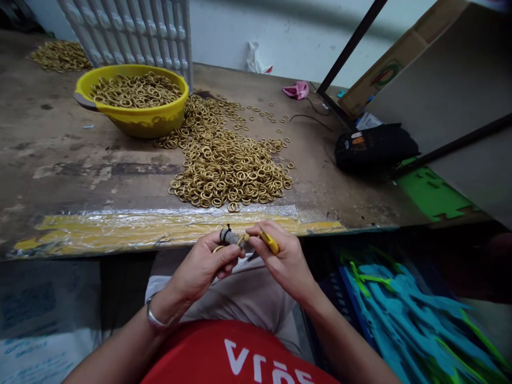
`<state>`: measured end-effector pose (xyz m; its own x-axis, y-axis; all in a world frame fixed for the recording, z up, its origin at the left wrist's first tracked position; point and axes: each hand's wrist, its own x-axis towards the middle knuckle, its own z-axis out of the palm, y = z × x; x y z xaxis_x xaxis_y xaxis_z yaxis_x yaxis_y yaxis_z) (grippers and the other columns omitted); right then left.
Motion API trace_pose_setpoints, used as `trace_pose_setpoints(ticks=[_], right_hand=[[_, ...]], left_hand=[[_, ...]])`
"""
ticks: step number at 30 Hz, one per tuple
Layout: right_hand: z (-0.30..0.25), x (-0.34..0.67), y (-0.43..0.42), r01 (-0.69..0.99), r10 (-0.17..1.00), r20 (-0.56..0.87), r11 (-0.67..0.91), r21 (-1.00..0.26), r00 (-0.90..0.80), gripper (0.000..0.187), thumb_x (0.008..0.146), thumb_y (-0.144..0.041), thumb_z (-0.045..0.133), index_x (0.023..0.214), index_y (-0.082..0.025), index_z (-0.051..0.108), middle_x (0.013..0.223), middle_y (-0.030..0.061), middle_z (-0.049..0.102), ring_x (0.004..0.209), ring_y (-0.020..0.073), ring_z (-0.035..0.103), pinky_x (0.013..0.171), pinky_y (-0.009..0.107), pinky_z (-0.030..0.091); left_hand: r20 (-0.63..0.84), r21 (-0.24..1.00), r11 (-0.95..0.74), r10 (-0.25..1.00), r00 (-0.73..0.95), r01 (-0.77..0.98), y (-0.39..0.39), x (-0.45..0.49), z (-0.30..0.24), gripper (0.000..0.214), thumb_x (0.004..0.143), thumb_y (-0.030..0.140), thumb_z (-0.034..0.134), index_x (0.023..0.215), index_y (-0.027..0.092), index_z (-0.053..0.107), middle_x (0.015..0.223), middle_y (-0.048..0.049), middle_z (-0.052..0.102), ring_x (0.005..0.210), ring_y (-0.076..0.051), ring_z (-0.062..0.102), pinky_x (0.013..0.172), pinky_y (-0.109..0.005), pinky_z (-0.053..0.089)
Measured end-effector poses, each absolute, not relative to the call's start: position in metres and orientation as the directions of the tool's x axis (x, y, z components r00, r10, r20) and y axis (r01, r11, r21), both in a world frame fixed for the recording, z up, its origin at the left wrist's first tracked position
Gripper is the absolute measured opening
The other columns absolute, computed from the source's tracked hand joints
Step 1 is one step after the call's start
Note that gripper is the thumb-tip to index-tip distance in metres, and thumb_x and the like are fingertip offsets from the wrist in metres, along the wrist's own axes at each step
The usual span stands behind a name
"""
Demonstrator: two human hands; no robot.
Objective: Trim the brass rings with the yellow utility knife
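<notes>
My left hand point(206, 264) is closed around a short grey rod point(230, 237) with a black tie at its end, and a brass ring point(218, 248) shows under its thumb. My right hand point(286, 258) pinches a small yellow-handled tool point(270, 243) whose tip meets the rod's end. Both hands hover over my lap, just in front of the table's taped front edge point(160, 226). A large heap of brass rings point(228, 160) lies on the table straight ahead of my hands.
A yellow bowl point(132, 120) full of rings stands at the back left, with another ring pile point(60, 56) and a white crate point(136, 29) behind. A black pouch point(374, 146), pink cloth point(296, 89) and cardboard point(400, 53) lie right. Blue and green foam pieces point(408, 309) fill the floor.
</notes>
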<state>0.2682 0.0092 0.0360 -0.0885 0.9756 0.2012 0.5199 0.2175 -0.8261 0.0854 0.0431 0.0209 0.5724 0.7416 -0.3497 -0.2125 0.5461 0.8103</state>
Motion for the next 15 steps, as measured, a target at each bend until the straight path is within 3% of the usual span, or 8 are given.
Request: trace_pose_setpoints(ticks=[6, 10, 15], right_hand=[[0.032, 0.268, -0.005, 0.829, 0.979, 0.131, 0.204, -0.522, -0.158, 0.035, 0.078, 0.001, 0.046, 0.102, -0.018, 0.063, 0.092, 0.0055, 0.064, 0.083, 0.0180, 0.061, 0.075, 0.027, 0.046], [0.031, 0.265, -0.005, 0.895, 0.975, 0.167, 0.200, -0.398, -0.144, 0.032, 0.079, 0.000, 0.044, 0.098, -0.018, 0.062, 0.090, 0.0060, 0.064, 0.082, 0.0182, 0.061, 0.074, 0.027, 0.046], [0.031, 0.264, -0.004, 0.926, 0.972, 0.183, 0.198, -0.321, -0.145, 0.027, 0.083, -0.002, 0.044, 0.097, -0.018, 0.061, 0.087, 0.0056, 0.064, 0.078, 0.0182, 0.060, 0.071, 0.027, 0.043]], left_hand=[[-0.278, 0.862, 0.444, 0.816, 0.506, -0.244, 0.039, 0.087, 0.016, 0.028, 0.081, 0.041, 0.073, 0.082, 0.016, 0.059, 0.058, 0.0059, 0.046, 0.048, -0.005, 0.034, 0.044, -0.017, 0.026], [-0.258, 0.897, 0.400, 0.821, 0.509, -0.191, 0.038, 0.087, 0.015, 0.028, 0.082, 0.043, 0.071, 0.086, 0.017, 0.059, 0.057, 0.0069, 0.040, 0.048, -0.006, 0.029, 0.043, -0.019, 0.022], [-0.198, 0.952, 0.285, 0.854, 0.482, -0.113, 0.037, 0.085, 0.017, 0.024, 0.086, 0.039, 0.067, 0.083, 0.017, 0.058, 0.060, 0.0052, 0.042, 0.052, -0.007, 0.032, 0.047, -0.020, 0.027]])
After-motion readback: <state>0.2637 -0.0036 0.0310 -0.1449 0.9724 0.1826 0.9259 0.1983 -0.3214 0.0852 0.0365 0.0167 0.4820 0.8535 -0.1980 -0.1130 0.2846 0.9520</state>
